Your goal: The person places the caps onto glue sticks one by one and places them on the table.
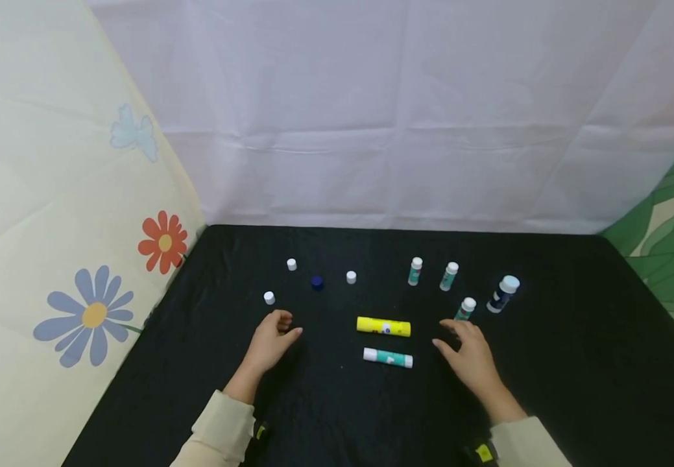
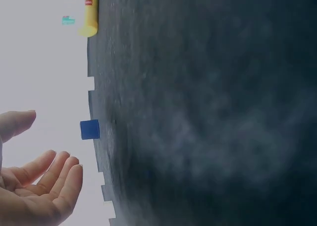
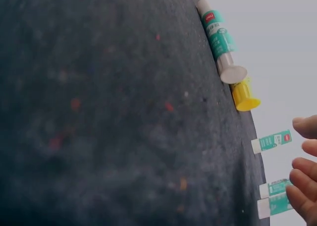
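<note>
My left hand (image 1: pixel 271 338) hovers over the black cloth at left, fingers loosely bent and holding nothing. Nearest to it is a small white cap (image 1: pixel 269 298); a dark blue cap (image 1: pixel 316 283) and two more white caps, one left (image 1: pixel 292 264) and one right (image 1: pixel 351 277), sit farther back. Also empty, my right hand (image 1: pixel 468 353) is beside a green-and-white glue stick (image 1: pixel 465 309), which it partly hides; contact cannot be told. Between the hands lie a yellow glue stick (image 1: pixel 383 326) and a green-and-white glue stick (image 1: pixel 388 358), both on their sides.
Two small green glue sticks, one left (image 1: pixel 415 272) and one right (image 1: pixel 449 276), stand at the back. Right of them stands a larger dark blue glue stick (image 1: pixel 503 294). A white curtain (image 1: pixel 395 130) hangs behind the black-covered table (image 1: pixel 576 337); a flowered cloth (image 1: pixel 39 214) borders the left.
</note>
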Demonstrator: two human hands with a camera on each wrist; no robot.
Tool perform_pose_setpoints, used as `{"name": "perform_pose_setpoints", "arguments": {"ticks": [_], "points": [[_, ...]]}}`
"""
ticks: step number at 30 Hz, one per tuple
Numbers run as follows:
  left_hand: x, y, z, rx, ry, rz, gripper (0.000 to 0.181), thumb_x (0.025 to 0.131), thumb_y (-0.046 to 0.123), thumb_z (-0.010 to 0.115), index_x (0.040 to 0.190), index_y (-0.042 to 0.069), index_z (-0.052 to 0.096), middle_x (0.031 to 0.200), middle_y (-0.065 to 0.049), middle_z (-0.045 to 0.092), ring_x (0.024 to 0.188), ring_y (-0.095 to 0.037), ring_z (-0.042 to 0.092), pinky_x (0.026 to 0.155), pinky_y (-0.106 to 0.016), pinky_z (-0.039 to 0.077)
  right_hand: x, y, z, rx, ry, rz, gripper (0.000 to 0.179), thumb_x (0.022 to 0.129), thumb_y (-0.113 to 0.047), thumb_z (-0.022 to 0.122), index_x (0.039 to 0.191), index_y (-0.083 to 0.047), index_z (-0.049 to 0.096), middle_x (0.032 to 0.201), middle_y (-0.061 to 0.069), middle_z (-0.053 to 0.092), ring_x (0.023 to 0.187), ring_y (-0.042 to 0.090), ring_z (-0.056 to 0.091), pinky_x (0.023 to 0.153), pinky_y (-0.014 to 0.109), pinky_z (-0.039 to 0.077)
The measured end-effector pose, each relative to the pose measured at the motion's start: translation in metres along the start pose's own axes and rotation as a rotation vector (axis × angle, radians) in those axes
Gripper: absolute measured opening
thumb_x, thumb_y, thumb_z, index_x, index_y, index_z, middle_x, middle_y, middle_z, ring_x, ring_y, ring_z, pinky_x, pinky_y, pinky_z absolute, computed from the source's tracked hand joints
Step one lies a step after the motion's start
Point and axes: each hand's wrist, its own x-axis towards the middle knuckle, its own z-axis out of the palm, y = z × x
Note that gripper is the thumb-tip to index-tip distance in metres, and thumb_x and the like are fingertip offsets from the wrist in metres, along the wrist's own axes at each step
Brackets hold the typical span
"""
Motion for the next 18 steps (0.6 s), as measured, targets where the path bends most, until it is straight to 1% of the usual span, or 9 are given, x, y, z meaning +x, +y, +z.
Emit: {"name": "perform_pose_setpoints", "arguments": {"ticks": [7, 14, 18], "points": [[0.005, 0.001, -0.004, 0.007, 0.019, -0.010, 0.033, 0.079, 0.012, 0.062, 0.103, -0.006, 0.051, 0.096, -0.016, 0.052, 0.089, -0.029, 0.051, 0.078, -0.040, 0.042, 0.000, 0.003, -0.002, -0.003, 0.041, -0.006, 0.030, 0.073, -0.005, 0.066, 0.100, 0.004, 0.055, 0.093, 0.019, 0.052, 0.085, 0.031, 0.047, 0.069, 0.044, 0.040], [0.011, -0.001, -0.007, 0.022, 0.030, -0.056, 0.034, 0.080, 0.013, 0.061, 0.106, -0.006, 0.050, 0.101, -0.016, 0.051, 0.094, -0.029, 0.050, 0.080, -0.041, 0.041, 0.000, 0.008, -0.004, -0.013, 0.088, -0.010, 0.030, 0.073, -0.004, 0.065, 0.099, 0.005, 0.055, 0.093, 0.020, 0.052, 0.084, 0.031, 0.047, 0.068, 0.044, 0.039], [0.014, -0.002, -0.010, 0.027, 0.043, -0.050, 0.035, 0.079, 0.013, 0.061, 0.105, -0.007, 0.050, 0.101, -0.017, 0.050, 0.094, -0.030, 0.049, 0.080, -0.042, 0.041, 0.000, 0.011, -0.006, -0.019, 0.115, -0.022, 0.029, 0.072, -0.002, 0.066, 0.098, 0.006, 0.056, 0.092, 0.020, 0.052, 0.082, 0.032, 0.047, 0.067, 0.044, 0.039]]}}
